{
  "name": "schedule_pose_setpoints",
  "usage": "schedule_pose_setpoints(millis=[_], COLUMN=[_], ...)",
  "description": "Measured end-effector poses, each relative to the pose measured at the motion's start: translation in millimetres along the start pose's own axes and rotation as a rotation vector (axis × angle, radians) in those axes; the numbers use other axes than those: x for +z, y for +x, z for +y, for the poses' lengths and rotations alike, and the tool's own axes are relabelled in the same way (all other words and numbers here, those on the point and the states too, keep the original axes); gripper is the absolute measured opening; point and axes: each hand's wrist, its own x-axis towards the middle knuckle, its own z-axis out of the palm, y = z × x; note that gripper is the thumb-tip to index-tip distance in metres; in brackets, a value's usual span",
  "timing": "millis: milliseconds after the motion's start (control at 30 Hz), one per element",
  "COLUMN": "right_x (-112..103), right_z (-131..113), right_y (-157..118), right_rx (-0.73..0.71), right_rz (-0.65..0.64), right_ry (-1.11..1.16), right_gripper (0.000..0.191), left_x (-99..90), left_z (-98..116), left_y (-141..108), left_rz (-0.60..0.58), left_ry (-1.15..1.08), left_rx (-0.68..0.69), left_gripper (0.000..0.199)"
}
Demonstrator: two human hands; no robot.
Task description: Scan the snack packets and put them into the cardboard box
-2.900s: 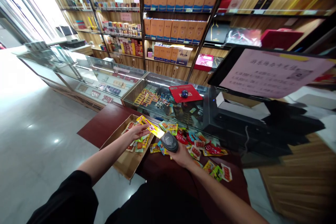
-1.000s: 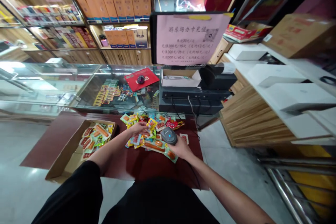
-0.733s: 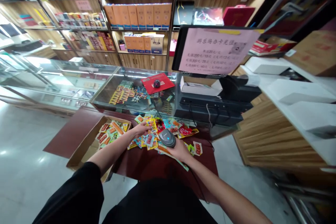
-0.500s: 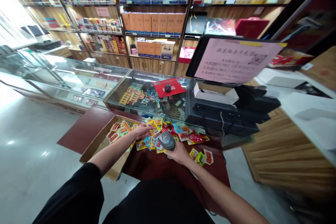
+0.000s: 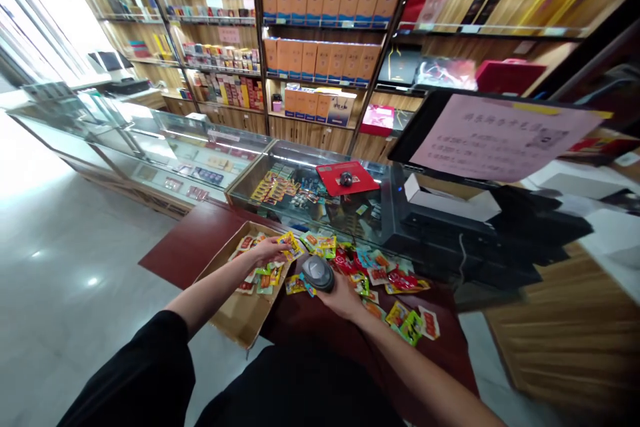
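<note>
A yellow snack packet [image 5: 291, 245] is pinched in my left hand [image 5: 269, 251], above the inner edge of a shallow cardboard box [image 5: 239, 317]. Several packets [image 5: 247, 244] lie in that box. My right hand [image 5: 342, 297] is wrapped round a dark grey barcode scanner [image 5: 319, 272], whose head points away from me, close to the held packet. Beyond and beside the scanner, a loose pile of red, yellow and blue snack packets [image 5: 379, 275] spreads over the dark red table. A few packets [image 5: 412, 327] lie apart at the right.
Behind the table stands a glass display counter [image 5: 265, 163] with a red mouse pad [image 5: 357, 188] and a mouse [image 5: 346, 179] on top. To the right are a monitor with a pink paper notice [image 5: 493, 140] and an open white box [image 5: 453, 199]. Stocked shelves [image 5: 320, 27] line the wall.
My left hand has drawn the yellow packet leftward from the pile to the box's edge. Fewer packets lie around the scanner. The camera view has turned left, so the surroundings appear further right.
</note>
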Motion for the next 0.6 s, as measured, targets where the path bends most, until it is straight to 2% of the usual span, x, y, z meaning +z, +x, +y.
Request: schedule_pose_setpoints(millis=[200, 333, 400, 467, 600], right_x=[23, 26, 22, 15, -7], right_z=[-8, -12, -12, -8, 7], right_y=[6, 7, 5, 3, -9], right_rx=[-0.022, -0.033, -0.043, -0.055, -0.017], right_rz=[-0.05, -0.09, -0.094, -0.09, -0.02], right_ry=[0.047, 0.031, 0.024, 0.029, 0.024], right_gripper=[0.033, 0.029, 0.03, 0.033, 0.033], left_x=[-58.0, -80.5, -81.5, -74.2, -36.0], left_z=[5, 2, -3, -7, -18], left_y=[-29, -47, -47, -40, -18], left_rz=[0.083, 0.162, 0.154, 0.147, 0.076], left_ry=[-0.073, -0.069, -0.061, -0.051, -0.027], left_rx=[0.004, 0.007, 0.007, -0.01, -0.057], left_gripper=[0.045, 0.044, 0.043, 0.043, 0.044])
